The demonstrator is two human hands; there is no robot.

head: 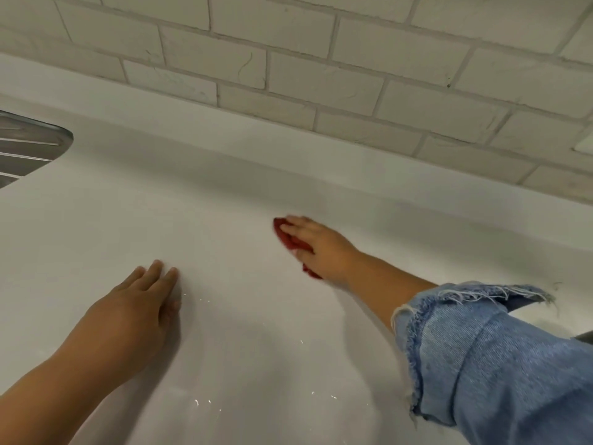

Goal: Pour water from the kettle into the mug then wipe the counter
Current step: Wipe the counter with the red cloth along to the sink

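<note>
Cloth (289, 239) under right grip (321, 248) (fingers flat).

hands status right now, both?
Left hand: open, flat on the counter.
Right hand: open, straight fingers pressing the cloth onto the counter.

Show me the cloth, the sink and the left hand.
cloth (288, 240): head view, exposed red fold.
sink (32, 146): head view, ribbed metal drainer.
left hand (138, 306): head view, back of the hand.
</note>
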